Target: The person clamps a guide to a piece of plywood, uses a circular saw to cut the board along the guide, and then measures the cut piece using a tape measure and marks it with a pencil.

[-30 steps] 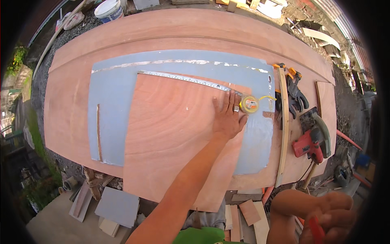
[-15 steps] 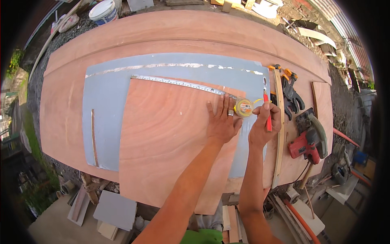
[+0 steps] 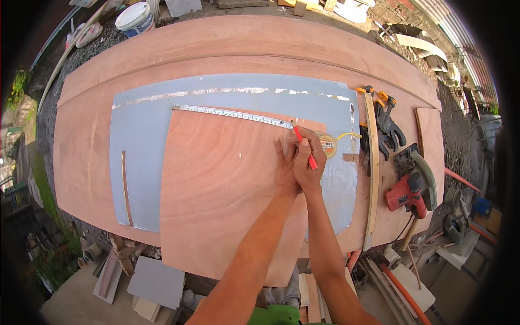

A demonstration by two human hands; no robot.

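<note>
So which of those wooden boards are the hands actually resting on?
The small reddish plywood panel lying topmost, over the grey sheet. Both hands, left hand and right hand, sit at its upper edge by the tape measure; the larger boards lie underneath.

Both hands meet near the top right corner of a reddish plywood panel. The left hand lies flat on the wood, fingers spread. The right hand pinches a red pencil, its tip touching the steel blade of a tape measure stretched along the panel's upper edge, with the yellow case just right of the hands. The panel lies on a grey sheet over the wide wooden counter. Black clamps and a red circular saw sit at the right.
</note>
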